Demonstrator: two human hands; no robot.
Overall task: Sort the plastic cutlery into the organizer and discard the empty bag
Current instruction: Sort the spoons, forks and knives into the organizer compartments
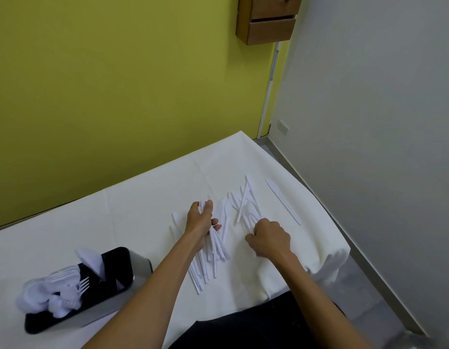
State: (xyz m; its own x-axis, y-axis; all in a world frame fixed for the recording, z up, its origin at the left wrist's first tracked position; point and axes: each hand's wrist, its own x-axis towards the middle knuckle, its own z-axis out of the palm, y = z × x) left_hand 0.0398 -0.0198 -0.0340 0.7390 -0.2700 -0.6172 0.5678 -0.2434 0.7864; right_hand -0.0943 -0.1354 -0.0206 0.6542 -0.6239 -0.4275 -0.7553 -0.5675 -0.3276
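Left hand [202,222] fingers clutch knife bundle [215,245]; right hand [270,239] curled on loose knives [246,205] (grip apparently closed).

Yellow-green wall [105,84], wooden drawers [268,21], wall socket [282,127]

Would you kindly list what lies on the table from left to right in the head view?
Organizer with forks → left hand gripping a bundle of knives → right hand on the loose pile → lone knife.
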